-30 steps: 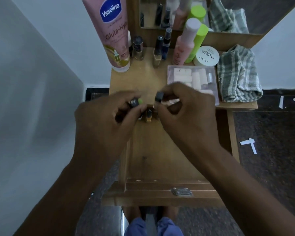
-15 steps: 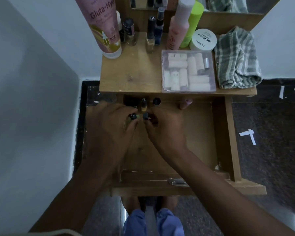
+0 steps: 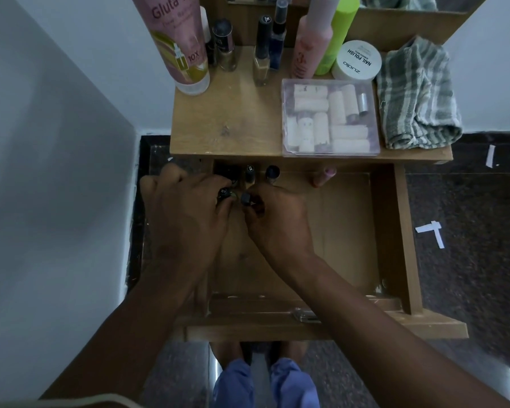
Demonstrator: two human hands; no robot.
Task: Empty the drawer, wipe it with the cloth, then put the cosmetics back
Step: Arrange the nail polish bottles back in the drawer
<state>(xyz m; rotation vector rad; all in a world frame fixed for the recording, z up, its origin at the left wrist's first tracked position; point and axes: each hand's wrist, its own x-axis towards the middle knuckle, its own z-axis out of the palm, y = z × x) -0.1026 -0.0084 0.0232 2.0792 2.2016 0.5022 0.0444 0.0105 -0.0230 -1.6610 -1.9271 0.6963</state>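
Note:
The wooden drawer [image 3: 348, 231] is pulled out below the table top. Both hands reach into its far left part. My left hand [image 3: 186, 210] grips a small black-capped nail polish bottle [image 3: 224, 193]. My right hand [image 3: 277, 219] grips another black-capped bottle [image 3: 246, 198] right beside it. Behind them, several small dark bottles [image 3: 272, 172] stand along the drawer's back wall, and a pink-tipped tube [image 3: 324, 175] leans there too. The striped green cloth [image 3: 415, 95] lies folded on the table top at the right.
On the table top [image 3: 227, 128] stand a pink Vaseline tube [image 3: 177, 45], several nail polish bottles [image 3: 262, 51], pink and green bottles [image 3: 321, 33], a white nail polish jar [image 3: 357, 60] and a clear box of white rolls [image 3: 329, 116]. A grey wall is at left.
Both hands have come down from table-top height into the drawer with their bottles and now rest low near the back left. The view has tilted downward.

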